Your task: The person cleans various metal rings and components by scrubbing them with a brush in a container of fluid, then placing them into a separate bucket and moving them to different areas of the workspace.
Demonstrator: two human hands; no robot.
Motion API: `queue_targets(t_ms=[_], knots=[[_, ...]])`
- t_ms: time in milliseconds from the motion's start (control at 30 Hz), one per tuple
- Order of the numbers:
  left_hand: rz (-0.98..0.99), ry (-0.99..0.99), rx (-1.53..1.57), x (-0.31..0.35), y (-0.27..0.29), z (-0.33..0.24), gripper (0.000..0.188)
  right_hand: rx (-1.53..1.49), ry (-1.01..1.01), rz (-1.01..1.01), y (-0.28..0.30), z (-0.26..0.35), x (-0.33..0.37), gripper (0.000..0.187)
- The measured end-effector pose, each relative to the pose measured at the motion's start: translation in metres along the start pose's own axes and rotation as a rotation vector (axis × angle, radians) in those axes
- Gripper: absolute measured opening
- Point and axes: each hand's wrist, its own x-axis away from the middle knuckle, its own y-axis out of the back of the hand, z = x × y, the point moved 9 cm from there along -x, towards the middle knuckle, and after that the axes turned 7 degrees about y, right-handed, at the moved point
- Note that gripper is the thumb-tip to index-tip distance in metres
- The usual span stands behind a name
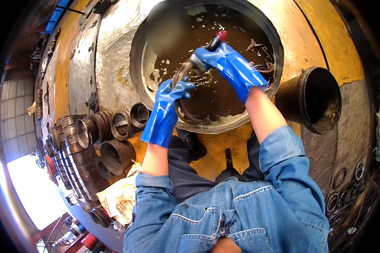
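Head view: metal ring scrubbed over a basin of brown liquid.

Left hand [169,101], blue-gloved, fingers clenched around the lower arc of one thin metal ring [182,82]; right hand [223,61], also gloved, grasps one red-handled brush [211,44], bristles meeting the ring just beyond the left fingertips. Judgement: hold the ring steady and low above the round basin [133,63] so drips fall inside. Beside the left wrist, about five cylindrical sleeves [114,126]; right of the right forearm, one dark pipe [312,99].
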Motion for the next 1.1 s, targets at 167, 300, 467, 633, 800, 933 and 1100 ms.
queue_targets(t_ms=[167, 300, 467, 633, 800, 933, 1100], knots=[[0.13, 0.112, 0.16, 0.002, -0.014, 0.011, 0.046, -0.071, -0.023, -0.207, 0.028, -0.044, 0.011, 0.036], [0.248, 0.236, 0.297, -0.003, -0.046, 0.017, 0.047, -0.13, -0.085, -0.263, 0.048, -0.029, 0.034, 0.04], [0.291, -0.011, 0.2, 0.014, -0.083, -0.014, 0.038, -0.146, -0.138, -0.382, 0.085, -0.04, 0.054, 0.046], [0.325, 0.012, 0.233, 0.001, -0.065, 0.023, 0.053, -0.144, -0.045, -0.415, 0.092, -0.033, 0.07, 0.043], [0.203, 0.175, 0.383, -0.022, -0.011, 0.027, 0.05, -0.211, -0.015, -0.37, 0.082, -0.052, 0.054, 0.041], [-0.113, -0.058, -0.076, -0.001, 0.01, 0.006, 0.045, -0.349, 0.098, -0.106, 0.044, 0.0, 0.047, 0.035], [-0.098, -0.191, -0.129, -0.008, 0.014, -0.004, 0.042, 0.045, 0.206, 0.06, -0.023, 0.061, 0.021, 0.031]])
